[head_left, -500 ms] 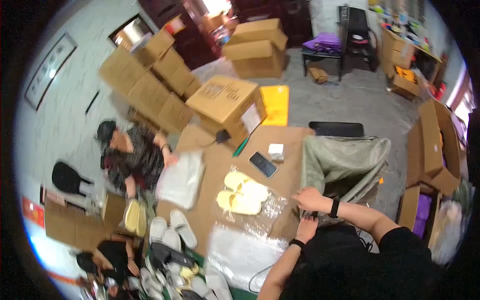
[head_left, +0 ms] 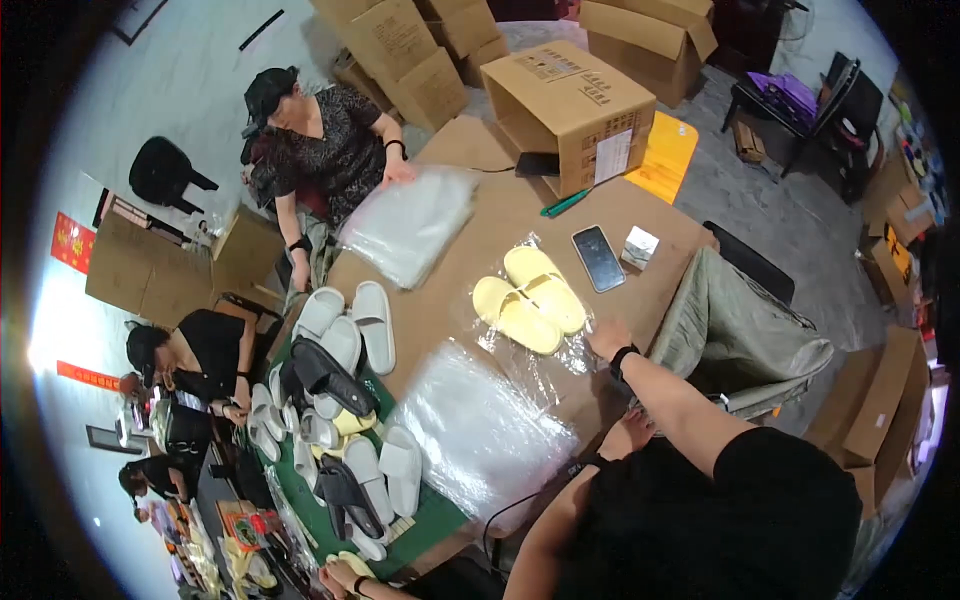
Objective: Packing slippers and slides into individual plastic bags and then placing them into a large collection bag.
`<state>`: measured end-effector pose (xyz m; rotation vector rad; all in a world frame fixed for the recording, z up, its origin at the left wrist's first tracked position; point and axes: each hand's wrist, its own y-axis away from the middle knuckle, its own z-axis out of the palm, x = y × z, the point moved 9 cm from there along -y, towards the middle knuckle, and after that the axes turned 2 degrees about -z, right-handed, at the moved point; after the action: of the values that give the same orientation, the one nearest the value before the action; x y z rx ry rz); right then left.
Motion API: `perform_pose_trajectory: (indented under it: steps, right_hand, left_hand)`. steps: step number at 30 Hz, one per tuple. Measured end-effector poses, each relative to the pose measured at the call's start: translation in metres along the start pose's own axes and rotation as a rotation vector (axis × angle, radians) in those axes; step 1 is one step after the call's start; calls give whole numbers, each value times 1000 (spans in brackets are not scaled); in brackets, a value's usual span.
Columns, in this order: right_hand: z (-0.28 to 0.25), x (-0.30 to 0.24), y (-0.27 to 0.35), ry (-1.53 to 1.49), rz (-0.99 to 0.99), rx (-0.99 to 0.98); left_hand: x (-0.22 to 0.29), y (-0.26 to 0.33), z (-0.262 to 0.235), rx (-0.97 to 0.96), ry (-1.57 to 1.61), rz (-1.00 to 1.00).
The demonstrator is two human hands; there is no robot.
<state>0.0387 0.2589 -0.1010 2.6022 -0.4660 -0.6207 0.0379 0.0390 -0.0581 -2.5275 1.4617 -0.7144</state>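
Two yellow slippers (head_left: 530, 297) bagged in clear film on the bench (head_left: 455, 300).
The right hand (head_left: 606, 337) pins the slippery, crinkly bag edge, fingers pressed flat; the left hand (head_left: 628, 432) is unclear. Light, soft foam suits a pinch at the edge.

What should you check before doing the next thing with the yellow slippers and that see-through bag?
1. Both yellow slippers lie side by side: ok.
2. Slippers rest on the clear plastic bag: ok; inside it or only on top: cannot tell.
3. Right hand at the bag's edge beside the slippers: ok.
4. Left hand low at the table edge, grip on the bag: cannot tell.
5. Phone lies apart from the slippers: ok.
6. Stack of clear bags close by: ok.
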Motion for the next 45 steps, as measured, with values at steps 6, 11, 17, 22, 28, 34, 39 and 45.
perform_pose_trajectory:
  steps: [6, 11, 17, 22, 28, 34, 39, 45]
  right_hand:
    - [-36, -63, 33, -387, -454, -86]
    - [-213, -83, 140, -1223, -813, -143]
    - [-306, 43, 207, -1546, -777, 524]
    - [-228, 217, 208, -1896, -271, 900]
    - [-131, 293, 212, -1813, 243, 968]
    - [-157, 221, 204, -1337, 231, 572]
    - [-174, 122, 202, -1154, -179, 276]
    - [-10, 35, 198, -200, -704, -536]
  left_hand:
    - [5, -19, -10, -516, 136, -96]
    - [1, -21, -17, -459, 109, -84]
    - [-38, 42, 2, 395, 518, -436]
    - [21, -21, -13, -577, -48, -13]
    - [40, -24, -33, -460, 41, 70]
    - [20, -34, -44, -427, -8, 18]
    - [-66, -45, -120, -128, -91, -434]
    - [-140, 56, -162, -185, -305, -830]
